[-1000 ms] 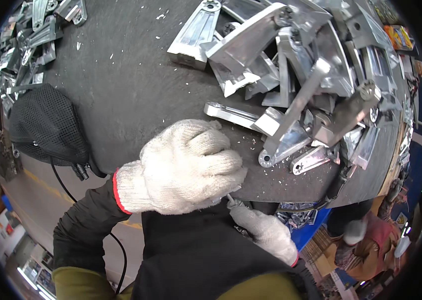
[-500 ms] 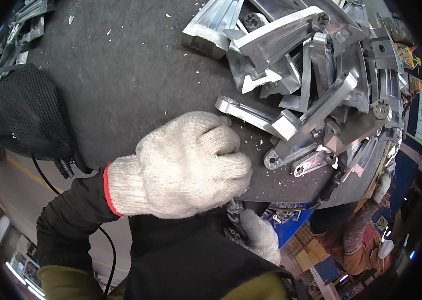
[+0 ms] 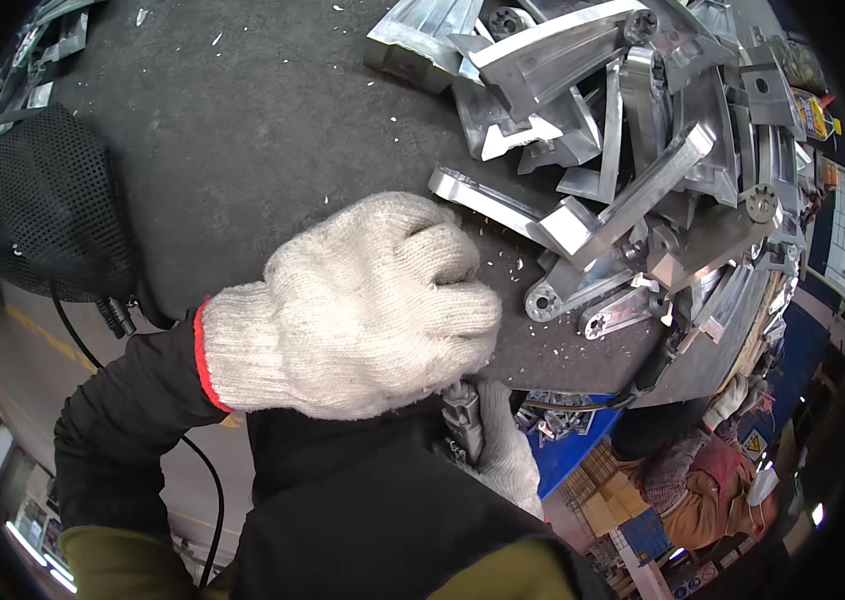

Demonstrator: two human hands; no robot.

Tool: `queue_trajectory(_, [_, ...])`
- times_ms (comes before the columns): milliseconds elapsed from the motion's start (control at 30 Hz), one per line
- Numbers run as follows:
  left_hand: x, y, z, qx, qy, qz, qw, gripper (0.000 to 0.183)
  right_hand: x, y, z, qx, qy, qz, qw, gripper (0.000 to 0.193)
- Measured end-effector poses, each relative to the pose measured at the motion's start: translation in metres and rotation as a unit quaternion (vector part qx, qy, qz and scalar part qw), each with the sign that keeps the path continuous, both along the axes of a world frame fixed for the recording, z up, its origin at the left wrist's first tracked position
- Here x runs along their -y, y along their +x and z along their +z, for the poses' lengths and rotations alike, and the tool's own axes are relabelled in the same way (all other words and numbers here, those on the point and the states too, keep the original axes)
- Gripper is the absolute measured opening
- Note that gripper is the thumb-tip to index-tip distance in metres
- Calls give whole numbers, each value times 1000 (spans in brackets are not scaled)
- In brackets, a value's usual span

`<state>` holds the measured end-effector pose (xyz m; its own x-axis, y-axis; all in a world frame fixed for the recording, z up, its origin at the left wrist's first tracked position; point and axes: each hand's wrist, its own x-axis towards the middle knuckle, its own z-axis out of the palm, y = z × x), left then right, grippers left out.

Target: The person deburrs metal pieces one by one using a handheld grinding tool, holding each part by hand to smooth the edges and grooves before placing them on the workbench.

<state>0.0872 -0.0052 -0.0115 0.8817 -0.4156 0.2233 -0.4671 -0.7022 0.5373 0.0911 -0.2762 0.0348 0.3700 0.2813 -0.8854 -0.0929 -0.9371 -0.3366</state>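
My left hand (image 3: 373,310), in a white knit glove with a red cuff edge, shows its back at the worktop's near edge. Its fingers are curled inward, and whatever they close around is hidden beneath the glove. Just below it, my right hand (image 3: 508,455), gloved too, wraps round a dark grey handheld tool (image 3: 463,420) with a narrow nose pointing up under the left hand. The tip of that tool is covered by the left glove. Beyond the fingers, a silvery metal bracket arm (image 3: 491,210) lies at the near edge of a heap of similar metal castings (image 3: 563,65).
The dark worktop (image 3: 243,130) carries scattered metal chips. At left stands a black mesh-covered object (image 3: 53,200) with a cable. Another corded tool (image 3: 658,370) lies at the right edge. Below it a blue bin (image 3: 578,450) holds metal parts. A co-worker (image 3: 708,480) works at far right.
My right hand and the grey tool have moved up and left, showing more of the tool. My left hand has shifted slightly up with its fingers still curled. The view has tilted a little.
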Motion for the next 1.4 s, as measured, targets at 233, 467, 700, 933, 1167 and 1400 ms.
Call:
queue_trajectory(233, [3, 1, -5, 14, -15, 8, 1000, 38, -5, 16, 18, 33, -7, 63, 997, 59])
queue_trajectory(467, [3, -1, -3, 0, -12, -1, 1000, 45, -6, 17, 17, 28, -12, 177, 984, 54])
queue_trajectory(700, [2, -5, -5, 17, -8, -1, 1000, 51, 1, -14, 17, 141, 41, -1, 989, 59])
queue_trajectory(933, [9, 4, 11, 23, 23, -13, 999, 58, -7, 21, 57, 127, 5, 221, 967, 62])
queue_trajectory(1167, [4, 2, 26, -101, -166, 45, 980, 64, 72, 23, 61, 72, 96, 129, 984, 67])
queue_trajectory(1400, [17, -27, 37, -235, -552, 190, 777, 74, 112, -6, 3, 147, 467, -432, 757, 102])
